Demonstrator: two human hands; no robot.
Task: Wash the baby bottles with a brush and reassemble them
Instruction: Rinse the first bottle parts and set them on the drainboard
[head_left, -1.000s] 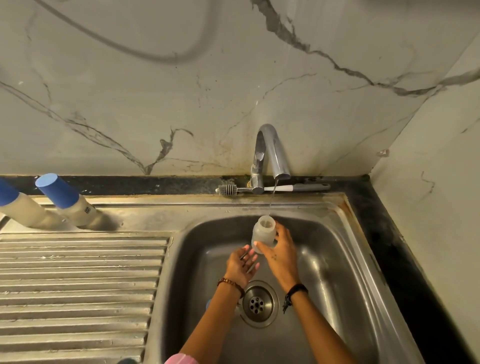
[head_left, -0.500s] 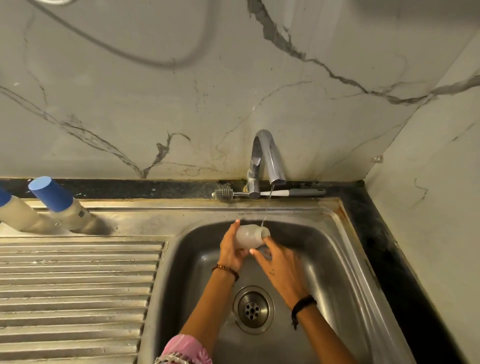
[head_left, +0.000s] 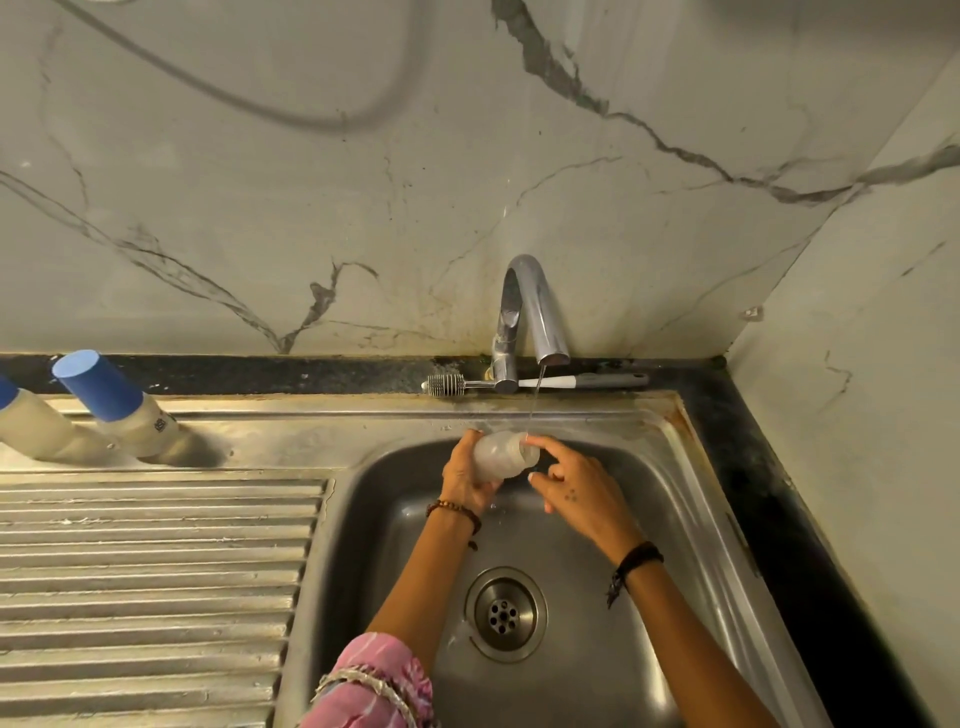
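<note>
Facing unreadable: capped bottle (head_left: 130, 415) label

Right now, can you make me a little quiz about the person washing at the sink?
1. True or false: the brush is inside the bottle.
2. Which hand grips the bottle's body: A) left hand B) right hand?
3. Fill in: the two bottles with blue caps stand on the ____ side of the sink.

Key:
1. False; it lies on the ledge behind the tap.
2. A; the right hand's fingertips only touch near the bottle's open end.
3. Left, beside the ribbed drainboard.
</note>
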